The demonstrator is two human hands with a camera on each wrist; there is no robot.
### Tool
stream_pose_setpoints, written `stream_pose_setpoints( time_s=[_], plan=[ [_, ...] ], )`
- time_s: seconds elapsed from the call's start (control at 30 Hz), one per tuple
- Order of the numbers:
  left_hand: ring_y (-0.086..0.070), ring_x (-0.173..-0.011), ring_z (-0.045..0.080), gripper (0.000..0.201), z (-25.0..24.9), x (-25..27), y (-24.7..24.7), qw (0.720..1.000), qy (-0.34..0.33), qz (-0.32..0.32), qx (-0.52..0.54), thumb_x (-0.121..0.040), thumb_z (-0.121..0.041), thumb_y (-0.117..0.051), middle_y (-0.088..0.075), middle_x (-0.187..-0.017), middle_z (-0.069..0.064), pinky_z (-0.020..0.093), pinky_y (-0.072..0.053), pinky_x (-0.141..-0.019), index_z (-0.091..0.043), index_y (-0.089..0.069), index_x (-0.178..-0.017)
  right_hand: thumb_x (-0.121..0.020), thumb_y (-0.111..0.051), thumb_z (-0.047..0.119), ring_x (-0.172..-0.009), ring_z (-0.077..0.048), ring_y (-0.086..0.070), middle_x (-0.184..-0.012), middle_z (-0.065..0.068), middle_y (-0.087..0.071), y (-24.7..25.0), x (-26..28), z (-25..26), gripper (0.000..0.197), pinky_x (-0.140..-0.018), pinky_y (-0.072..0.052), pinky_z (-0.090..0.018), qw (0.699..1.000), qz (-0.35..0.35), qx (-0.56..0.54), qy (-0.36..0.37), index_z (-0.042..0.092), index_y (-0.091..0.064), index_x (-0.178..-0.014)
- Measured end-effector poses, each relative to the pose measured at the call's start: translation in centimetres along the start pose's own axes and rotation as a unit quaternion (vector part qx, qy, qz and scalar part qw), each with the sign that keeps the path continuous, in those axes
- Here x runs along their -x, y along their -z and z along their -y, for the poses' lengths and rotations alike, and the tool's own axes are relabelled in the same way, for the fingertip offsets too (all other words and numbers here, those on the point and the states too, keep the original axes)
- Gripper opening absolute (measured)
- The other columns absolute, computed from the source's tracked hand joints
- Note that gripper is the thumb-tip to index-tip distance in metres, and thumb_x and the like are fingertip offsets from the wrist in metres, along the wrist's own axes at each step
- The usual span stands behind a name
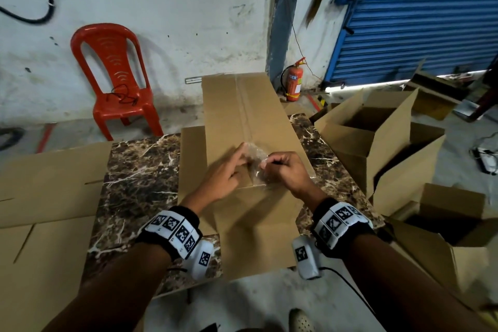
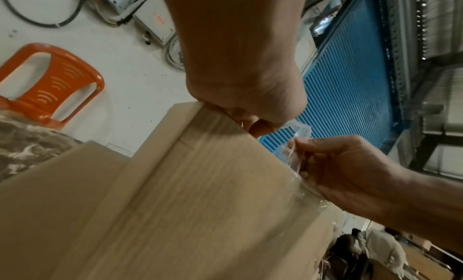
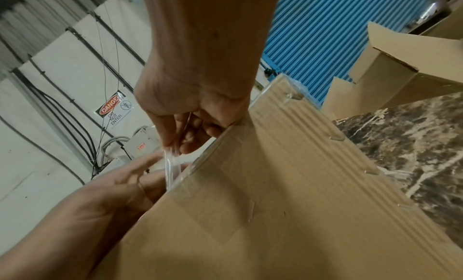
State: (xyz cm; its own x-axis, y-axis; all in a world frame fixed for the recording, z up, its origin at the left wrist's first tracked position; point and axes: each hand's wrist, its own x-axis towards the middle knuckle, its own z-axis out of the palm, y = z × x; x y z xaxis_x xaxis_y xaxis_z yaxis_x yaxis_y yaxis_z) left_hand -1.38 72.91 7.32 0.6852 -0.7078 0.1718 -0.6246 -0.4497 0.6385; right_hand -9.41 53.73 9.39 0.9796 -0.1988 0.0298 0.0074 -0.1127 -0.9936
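A brown cardboard box (image 1: 250,116) stands on the marble table (image 1: 134,175), with clear tape running down its top seam. At its near top edge a loose, crumpled piece of clear tape (image 1: 256,162) stands up between my hands. My left hand (image 1: 229,172) holds the tape from the left, fingertips and thumb at it. My right hand (image 1: 285,170) pinches the same strip from the right. The right wrist view shows thumb and finger pinching the tape (image 3: 172,165) beside the box corner (image 3: 275,185). In the left wrist view the right hand (image 2: 350,165) grips the tape (image 2: 294,157).
Flat cardboard sheets (image 1: 48,197) lie over the table's left side. Several open cardboard boxes (image 1: 377,127) crowd the right. A red plastic chair (image 1: 116,75) and a fire extinguisher (image 1: 293,83) stand by the back wall, next to a blue roller shutter (image 1: 417,21).
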Motion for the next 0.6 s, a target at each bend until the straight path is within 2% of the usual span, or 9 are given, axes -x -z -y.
stream_pose_setpoints(
  time_s=[0.1, 0.17, 0.23, 0.27, 0.3, 0.37, 0.4, 0.53, 0.6],
  plan=[
    [-0.038, -0.14, 0.026, 0.092, 0.2, 0.2, -0.1, 0.997, -0.038, 0.006, -0.066, -0.093, -0.01, -0.057, -0.053, -0.14, -0.005, 0.043, -0.046, -0.103, -0.023, 0.015, -0.15, -0.083, -0.066, -0.008, -0.066, -0.018, -0.063, -0.071, -0.006, -0.07, -0.2, 0.0, -0.2, 0.02, -0.074, -0.05, -0.032, 0.999, -0.036, -0.017, 0.0, 0.008, -0.074, -0.074],
    [-0.044, -0.136, 0.023, 0.1, 0.7, 0.0, -0.1, 0.997, -0.02, 0.002, -0.069, -0.094, -0.013, -0.057, -0.052, -0.142, -0.005, 0.041, -0.052, -0.095, -0.018, 0.028, -0.148, -0.083, -0.066, -0.007, -0.068, -0.021, -0.062, -0.072, -0.011, -0.069, -0.4, 0.2, 0.0, 0.016, -0.072, -0.05, -0.032, 0.998, -0.052, -0.031, 0.004, 0.004, -0.073, -0.075],
    [-0.041, -0.138, 0.02, 0.104, 0.8, -0.2, -0.3, 0.998, -0.008, 0.007, -0.064, -0.093, -0.014, -0.057, -0.05, -0.144, -0.006, 0.038, -0.053, -0.094, -0.019, 0.032, -0.147, -0.084, -0.064, -0.008, -0.065, -0.019, -0.061, -0.069, -0.006, -0.069, -0.4, 0.5, 0.3, 0.021, -0.068, -0.05, -0.03, 0.996, -0.072, -0.046, 0.004, 0.007, -0.073, -0.072],
    [-0.045, -0.135, 0.02, 0.1, 0.6, -0.1, -0.2, 0.998, -0.011, 0.008, -0.069, -0.093, -0.013, -0.057, -0.049, -0.144, -0.006, 0.038, -0.054, -0.093, -0.019, 0.025, -0.15, -0.085, -0.062, -0.008, -0.066, -0.018, -0.062, -0.069, -0.004, -0.069, -0.1, 0.6, 0.5, 0.023, -0.067, -0.051, -0.03, 0.993, -0.093, -0.069, 0.002, 0.008, -0.071, -0.071],
    [-0.052, -0.13, 0.02, 0.089, 0.8, -0.1, -0.3, 0.997, -0.024, 0.003, -0.078, -0.092, -0.01, -0.056, -0.049, -0.144, -0.006, 0.039, -0.054, -0.092, -0.018, 0.006, -0.155, -0.088, -0.059, -0.008, -0.069, -0.018, -0.062, -0.071, -0.005, -0.068, 0.3, 0.7, 0.8, 0.024, -0.069, -0.053, -0.033, 0.986, -0.114, -0.12, -0.008, 0.007, -0.069, -0.072],
    [-0.054, -0.128, 0.021, 0.062, 0.7, -0.3, -0.2, 0.993, -0.062, -0.011, -0.1, -0.09, -0.003, -0.055, -0.049, -0.144, -0.003, 0.044, -0.05, -0.1, -0.019, -0.038, -0.147, -0.093, -0.052, -0.007, -0.078, -0.023, -0.064, -0.077, -0.009, -0.066, 1.1, 0.8, 1.5, 0.023, -0.08, -0.057, -0.039, 0.96, -0.141, -0.24, -0.023, 0.002, -0.063, -0.075],
    [-0.051, -0.13, 0.02, 0.055, 0.6, -0.3, -0.2, 0.991, -0.074, -0.009, -0.109, -0.09, -0.001, -0.054, -0.051, -0.143, -0.003, 0.045, -0.046, -0.105, -0.021, -0.048, -0.141, -0.095, -0.051, -0.005, -0.079, -0.025, -0.067, -0.079, -0.011, -0.066, 1.3, 1.0, 1.8, 0.021, -0.082, -0.058, -0.041, 0.956, -0.147, -0.254, -0.026, 0.001, -0.061, -0.078],
    [-0.046, -0.134, 0.018, 0.042, 0.7, -0.3, -0.4, 0.99, -0.083, 0.004, -0.115, -0.092, -0.009, -0.05, -0.056, -0.138, -0.005, 0.045, -0.037, -0.112, -0.022, -0.058, -0.131, -0.1, -0.051, 0.007, -0.073, -0.029, -0.071, -0.086, -0.014, -0.071, 1.2, 1.2, 0.8, 0.009, -0.067, -0.061, -0.044, 0.987, -0.152, -0.059, -0.002, 0.007, -0.059, -0.104],
    [-0.047, -0.133, 0.017, 0.039, 0.6, -0.2, -0.4, 0.99, -0.083, -0.005, -0.113, -0.093, -0.011, -0.052, -0.056, -0.137, -0.006, 0.044, -0.035, -0.114, -0.022, -0.059, -0.13, -0.098, -0.052, 0.006, -0.072, -0.025, -0.072, -0.087, -0.009, -0.072, 1.7, 1.1, -0.1, 0.027, -0.064, -0.061, -0.04, 0.98, -0.17, 0.1, 0.023, 0.02, -0.058, -0.12]
  ],
)
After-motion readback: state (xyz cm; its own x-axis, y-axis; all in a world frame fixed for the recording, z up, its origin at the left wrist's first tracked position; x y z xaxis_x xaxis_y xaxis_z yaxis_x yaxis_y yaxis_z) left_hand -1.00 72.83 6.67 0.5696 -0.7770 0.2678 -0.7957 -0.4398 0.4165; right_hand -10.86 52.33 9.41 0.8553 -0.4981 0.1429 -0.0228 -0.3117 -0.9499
